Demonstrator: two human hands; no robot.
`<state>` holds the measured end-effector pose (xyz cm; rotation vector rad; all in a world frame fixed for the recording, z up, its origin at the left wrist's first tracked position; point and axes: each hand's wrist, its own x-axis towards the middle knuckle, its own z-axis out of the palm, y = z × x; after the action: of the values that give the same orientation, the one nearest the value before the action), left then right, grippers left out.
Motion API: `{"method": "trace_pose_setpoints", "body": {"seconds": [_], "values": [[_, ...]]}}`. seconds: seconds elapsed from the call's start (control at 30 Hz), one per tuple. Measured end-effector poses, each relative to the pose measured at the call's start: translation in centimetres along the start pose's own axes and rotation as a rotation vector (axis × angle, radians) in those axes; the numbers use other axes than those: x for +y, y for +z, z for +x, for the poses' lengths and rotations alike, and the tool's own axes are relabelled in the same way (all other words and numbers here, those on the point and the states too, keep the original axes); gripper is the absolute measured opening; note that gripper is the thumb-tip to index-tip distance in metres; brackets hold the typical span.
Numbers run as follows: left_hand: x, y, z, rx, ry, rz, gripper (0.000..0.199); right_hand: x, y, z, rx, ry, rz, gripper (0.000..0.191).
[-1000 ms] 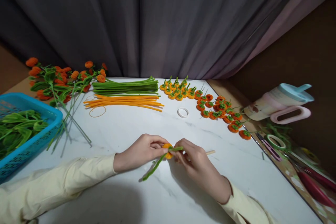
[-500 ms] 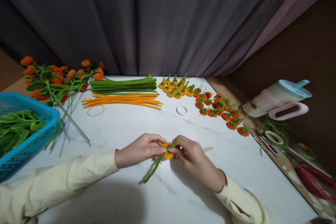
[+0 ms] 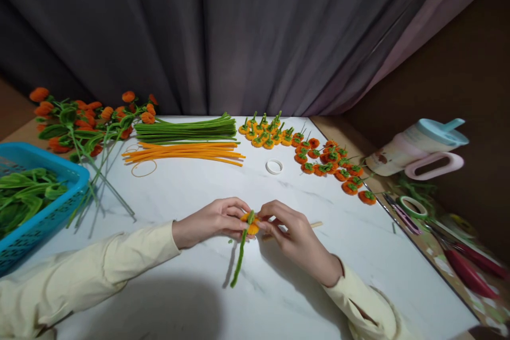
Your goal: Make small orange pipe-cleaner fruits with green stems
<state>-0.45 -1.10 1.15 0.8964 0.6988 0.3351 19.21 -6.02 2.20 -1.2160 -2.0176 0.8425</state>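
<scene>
A small orange chenille piece [image 3: 252, 229] is pinched in the fingers of my left hand [image 3: 217, 223], over the middle of the white table. A green fuzzy stem [image 3: 239, 258] crosses the piece and hangs down toward me. My right hand [image 3: 292, 234] meets the orange piece from the right, its thumb and fingertips closed at its edge; exactly what they grip is too small to tell. Beneath my right hand, a thin wooden stick [image 3: 316, 224] lies on the table, partly hidden.
Behind are green stems [image 3: 187, 130], orange stems [image 3: 183, 153], a white ring [image 3: 274, 166] and small orange pieces [image 3: 330, 157]. At left stands a blue basket [image 3: 82, 183] beside orange flowers [image 3: 85, 117]; at right, a tumbler [image 3: 406, 151] and red-handled pliers [image 3: 470, 273].
The green stem has swung from a slant to hanging more nearly straight toward me. My right fingertips have left its upper end and sit at the orange piece's right edge. The view has shifted slightly.
</scene>
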Motion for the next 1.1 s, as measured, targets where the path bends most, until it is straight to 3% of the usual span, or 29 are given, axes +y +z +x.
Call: {"method": "trace_pose_setpoints", "body": {"seconds": [0.53,0.7,0.8,0.97,1.1], "values": [[-0.3,-1.1,0.4,-0.082,-0.050,0.000,0.035,0.0,-0.1,0.2,-0.063,-0.049,0.001,0.023],[-0.7,-0.7,0.4,0.015,0.083,-0.014,0.034,-0.3,0.1,0.2,0.009,0.144,0.034,0.017],[-0.8,-0.1,0.3,0.090,0.132,-0.036,0.030,-0.2,0.5,-0.1,-0.031,0.271,0.097,0.018],[-0.2,0.4,0.1,0.161,0.045,-0.041,0.025,-0.1,0.6,-0.2,-0.112,0.304,0.200,0.013],[0.2,0.2,0.1,0.104,-0.043,-0.013,0.030,-0.3,-0.4,0.1,-0.104,0.304,0.169,0.015]]}}
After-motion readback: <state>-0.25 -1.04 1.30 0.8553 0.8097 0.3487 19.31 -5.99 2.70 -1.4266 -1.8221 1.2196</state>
